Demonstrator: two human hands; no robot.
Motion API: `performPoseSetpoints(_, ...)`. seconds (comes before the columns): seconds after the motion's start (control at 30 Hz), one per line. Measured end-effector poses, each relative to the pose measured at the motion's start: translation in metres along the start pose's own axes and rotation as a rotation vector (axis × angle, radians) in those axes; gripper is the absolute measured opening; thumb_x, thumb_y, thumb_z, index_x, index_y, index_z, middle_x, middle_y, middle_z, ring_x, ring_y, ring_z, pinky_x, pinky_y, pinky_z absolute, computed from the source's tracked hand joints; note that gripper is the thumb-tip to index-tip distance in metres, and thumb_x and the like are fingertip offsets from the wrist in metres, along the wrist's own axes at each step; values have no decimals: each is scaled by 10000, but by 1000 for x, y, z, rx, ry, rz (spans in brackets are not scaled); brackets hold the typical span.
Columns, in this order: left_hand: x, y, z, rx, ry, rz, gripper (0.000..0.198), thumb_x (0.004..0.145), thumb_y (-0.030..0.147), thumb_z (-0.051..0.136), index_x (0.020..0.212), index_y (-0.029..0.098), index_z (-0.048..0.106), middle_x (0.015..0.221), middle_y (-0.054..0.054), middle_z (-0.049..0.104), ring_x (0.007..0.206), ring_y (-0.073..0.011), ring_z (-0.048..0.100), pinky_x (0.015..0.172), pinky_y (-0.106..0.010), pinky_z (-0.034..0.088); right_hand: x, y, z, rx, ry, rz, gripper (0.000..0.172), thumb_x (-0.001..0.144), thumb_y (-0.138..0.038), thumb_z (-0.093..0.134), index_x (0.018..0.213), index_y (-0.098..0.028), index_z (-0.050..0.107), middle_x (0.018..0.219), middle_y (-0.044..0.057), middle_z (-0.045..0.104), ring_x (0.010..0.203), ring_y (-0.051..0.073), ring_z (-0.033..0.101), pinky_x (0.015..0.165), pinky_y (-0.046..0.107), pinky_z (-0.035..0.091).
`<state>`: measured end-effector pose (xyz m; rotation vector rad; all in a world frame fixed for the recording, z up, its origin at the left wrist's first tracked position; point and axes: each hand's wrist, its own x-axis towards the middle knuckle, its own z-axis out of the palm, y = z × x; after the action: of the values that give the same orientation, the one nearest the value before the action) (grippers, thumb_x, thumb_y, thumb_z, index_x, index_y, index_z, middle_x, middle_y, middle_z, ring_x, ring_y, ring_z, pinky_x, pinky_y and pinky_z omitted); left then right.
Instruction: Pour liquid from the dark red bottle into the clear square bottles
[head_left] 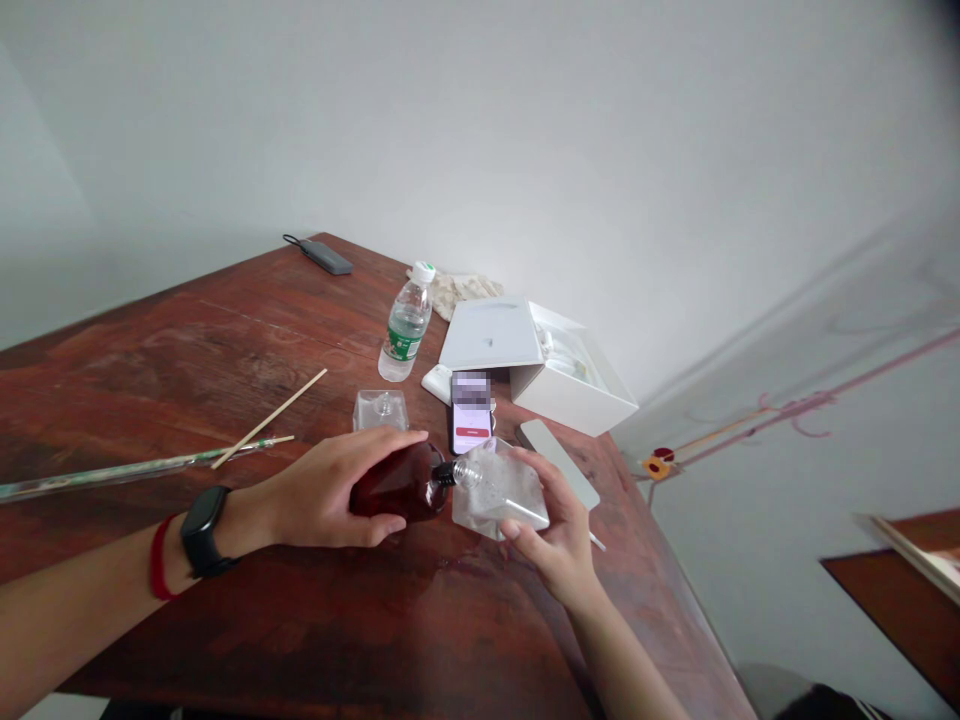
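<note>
The left hand (326,490) curls round a dark-red bottle (397,485), the right hand (562,530) clasps a clear square bottle (501,490), necks together above the bench (360,620); likely pouring, the next move calls for steady alignment.

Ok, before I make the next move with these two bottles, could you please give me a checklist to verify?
1. Left hand has firm grip on dark bottle: looks ok, fingers and thumb around it.
2. Right hand grips square clear bottle: ok, thumb and fingers on it.
3. Necks facing each other: ok.
4. Necks sealed together: cannot tell.
5. Phone safe from drips: probably not ok, just beyond the bottles.
6. Water bottle capped: ok.
</note>
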<state>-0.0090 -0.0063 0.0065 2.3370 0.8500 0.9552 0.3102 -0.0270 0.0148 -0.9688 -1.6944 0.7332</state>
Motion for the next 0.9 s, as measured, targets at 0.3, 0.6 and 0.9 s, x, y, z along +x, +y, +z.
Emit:
performPoseSetpoints(0.3, 2, 3, -1, 21, -20, -10, 742, 944, 439, 731, 1593, 255, 420, 1423, -113, 711, 1160, -324, 745, 991, -393, 583, -1, 0, 1, 64, 15, 8, 616, 837, -510, 930, 1370, -343, 671, 1305, 80, 787, 1135, 321, 790, 931, 424, 655)
performPoseSetpoints(0.6, 2, 5, -3, 12, -28, -22, 742, 952, 466, 719, 1597, 237, 430, 1409, -135, 718, 1144, -332, 749, 1003, -412, 593, 4, 8, -6, 96, -11, 43, 755, 722, -486, 1009, 1343, -267, 640, 1255, 135, 816, 1110, 356, 816, 937, 468, 671)
performPoseSetpoints(0.9, 2, 4, -1, 8, -19, -11, 735, 956, 456, 720, 1596, 242, 429, 1417, -131, 711, 1140, -328, 746, 985, -402, 589, 2, 2, 1, 121, 32, 35, 746, 727, -555, 997, 1341, -288, 668, 1281, 120, 816, 1143, 361, 806, 976, 483, 653)
